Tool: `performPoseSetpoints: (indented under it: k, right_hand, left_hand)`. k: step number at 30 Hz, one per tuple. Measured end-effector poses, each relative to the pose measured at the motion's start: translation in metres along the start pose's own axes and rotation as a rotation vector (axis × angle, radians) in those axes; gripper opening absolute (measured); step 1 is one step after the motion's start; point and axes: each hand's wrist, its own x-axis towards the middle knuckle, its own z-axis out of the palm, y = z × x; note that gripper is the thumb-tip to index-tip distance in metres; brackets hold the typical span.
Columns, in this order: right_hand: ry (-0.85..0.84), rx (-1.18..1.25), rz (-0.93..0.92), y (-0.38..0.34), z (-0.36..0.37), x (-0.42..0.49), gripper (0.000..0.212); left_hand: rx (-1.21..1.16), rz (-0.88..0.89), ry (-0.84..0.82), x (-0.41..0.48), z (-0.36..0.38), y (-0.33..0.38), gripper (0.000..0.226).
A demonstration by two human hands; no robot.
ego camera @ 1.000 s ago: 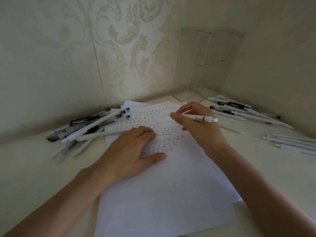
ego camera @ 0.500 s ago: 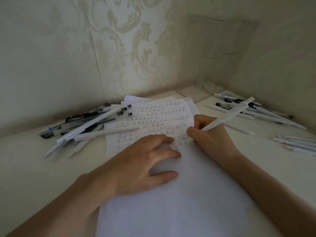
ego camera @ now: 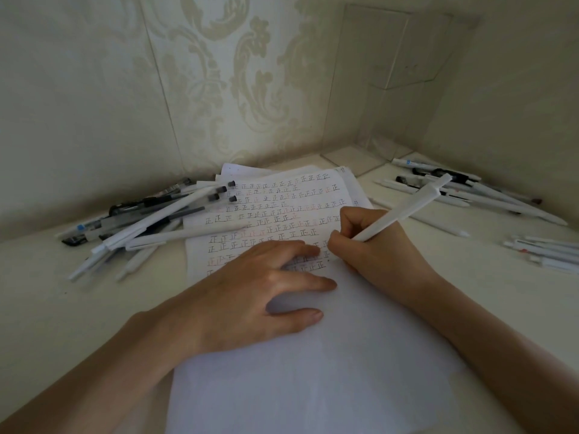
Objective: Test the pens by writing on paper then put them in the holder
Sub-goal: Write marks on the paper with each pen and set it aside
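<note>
A white sheet of paper (ego camera: 313, 355) lies on the table, its upper half covered with rows of small written marks. My left hand (ego camera: 257, 296) rests flat on the paper, fingers spread. My right hand (ego camera: 372, 249) grips a white pen (ego camera: 407, 209) in a writing hold, its tip hidden by my fingers at the end of the lowest written rows. A clear acrylic holder (ego camera: 391, 89) stands in the back right corner.
A heap of white and black pens (ego camera: 150, 220) lies left of the paper. More white pens (ego camera: 488, 192) lie to the right near the holder, and a few (ego camera: 548, 252) at the right edge. Patterned walls close the back and right.
My right hand turned the pen from lying sideways into a writing hold and lowered its tip to the paper. My left hand slid slightly down the sheet.
</note>
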Motion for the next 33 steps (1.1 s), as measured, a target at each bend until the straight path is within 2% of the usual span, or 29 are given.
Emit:
performPoseSetpoints:
  k: [20,33]
  right_hand:
    - [0.032,0.003,0.013,-0.0002,-0.0007,0.0002,0.036]
    - [-0.04,-0.034,0.006,-0.003,-0.0004,-0.0024,0.033]
  left_hand:
    - [-0.017,0.0,0.017,-0.0004,0.0017,-0.0011,0.049]
    - [-0.028,-0.002,0.014,-0.0001,0.0023,-0.0015,0.049]
